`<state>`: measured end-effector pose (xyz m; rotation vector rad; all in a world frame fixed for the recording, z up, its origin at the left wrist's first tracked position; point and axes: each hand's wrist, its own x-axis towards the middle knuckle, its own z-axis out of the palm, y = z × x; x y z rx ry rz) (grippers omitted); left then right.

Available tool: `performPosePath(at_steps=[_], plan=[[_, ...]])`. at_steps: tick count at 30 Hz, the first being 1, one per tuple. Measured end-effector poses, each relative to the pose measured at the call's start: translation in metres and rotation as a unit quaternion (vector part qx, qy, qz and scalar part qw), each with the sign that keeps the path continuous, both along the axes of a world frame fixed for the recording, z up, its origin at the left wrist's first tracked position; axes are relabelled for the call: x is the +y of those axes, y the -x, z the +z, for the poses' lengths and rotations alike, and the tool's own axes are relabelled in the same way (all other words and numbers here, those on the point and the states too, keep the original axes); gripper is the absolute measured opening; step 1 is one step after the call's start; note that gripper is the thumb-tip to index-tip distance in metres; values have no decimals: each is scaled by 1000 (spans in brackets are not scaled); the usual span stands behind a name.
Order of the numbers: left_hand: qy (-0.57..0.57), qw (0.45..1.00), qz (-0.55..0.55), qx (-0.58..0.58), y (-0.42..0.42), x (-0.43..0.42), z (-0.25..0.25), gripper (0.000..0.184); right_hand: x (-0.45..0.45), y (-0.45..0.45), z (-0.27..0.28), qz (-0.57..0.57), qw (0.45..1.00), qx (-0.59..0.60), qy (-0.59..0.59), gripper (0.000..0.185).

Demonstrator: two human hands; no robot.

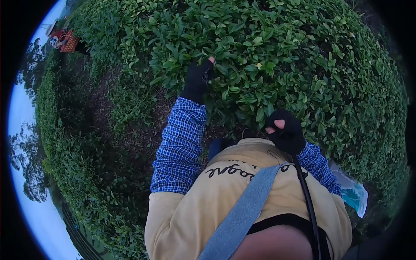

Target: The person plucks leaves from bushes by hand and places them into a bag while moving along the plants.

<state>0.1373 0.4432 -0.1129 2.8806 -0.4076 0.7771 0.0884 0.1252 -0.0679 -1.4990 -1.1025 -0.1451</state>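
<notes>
My left hand (198, 80), in a black fingerless glove, reaches into the near side of a leafy green bush (268, 39). One bare fingertip shows against the leaves; the other fingers are hidden, so what they hold, if anything, cannot be seen. Close in front of my chest, my right hand (287, 132) is curled closed in a matching glove, beside the lower leaves. Whatever lies inside its fist is out of sight. Blue checked sleeves (180, 145) cover both forearms.
A grey-blue strap (242, 212) crosses my yellow shirt. A clear and teal plastic bag (355, 197) hangs at my right side. At the upper left, another person (56, 41) is by an orange basket (69, 42). Bare soil (102, 93) runs between the hedge rows.
</notes>
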Motion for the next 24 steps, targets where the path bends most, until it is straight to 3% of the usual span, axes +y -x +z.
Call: performPosePath(at_steps=[1, 2, 4, 6, 7, 8, 9, 12, 15, 19, 21, 22, 24], plan=[[397, 914, 23, 84, 11, -8, 20, 37, 0, 1, -1, 0, 1000, 3, 0, 53], [726, 669, 45, 151, 24, -17, 38, 35, 0, 2, -1, 4, 1000, 17, 0, 53], [723, 670, 95, 138, 45, -32, 49, 31, 0, -1, -3, 10, 1000, 27, 0, 54], [514, 826, 75, 218, 64, -43, 40, 47, -2, -3, -10, 22, 999, 25, -14, 51], [516, 825, 78, 218, 72, -51, 31, 47, -1, -3, -11, 25, 999, 28, -12, 51], [367, 918, 45, 143, 78, -61, 21, 48, 0, -4, -12, 21, 1000, 18, -7, 52], [204, 977, 9, 62, 81, -70, 15, 49, 1, -4, -12, 17, 1000, 6, -1, 52], [130, 984, 82, 92, 77, -84, 8, 37, 4, -4, -6, 23, 1000, -11, 5, 52], [84, 982, 124, 117, 74, -81, 6, 37, 3, -4, -4, 30, 999, -14, 14, 53], [140, 981, 124, 58, 70, -77, -8, 37, -1, -5, -6, 50, 998, 5, 31, 53], [421, 871, 195, 165, 74, -79, -8, 40, 0, -5, -5, 52, 998, 11, 33, 52], [423, 869, 200, 163, 81, -76, -5, 40, 2, -5, -4, 57, 998, 11, 35, 52], [655, 669, 32, 349, 101, -74, 12, 39, 3, -6, -3, 54, 998, 18, 13, 53]])
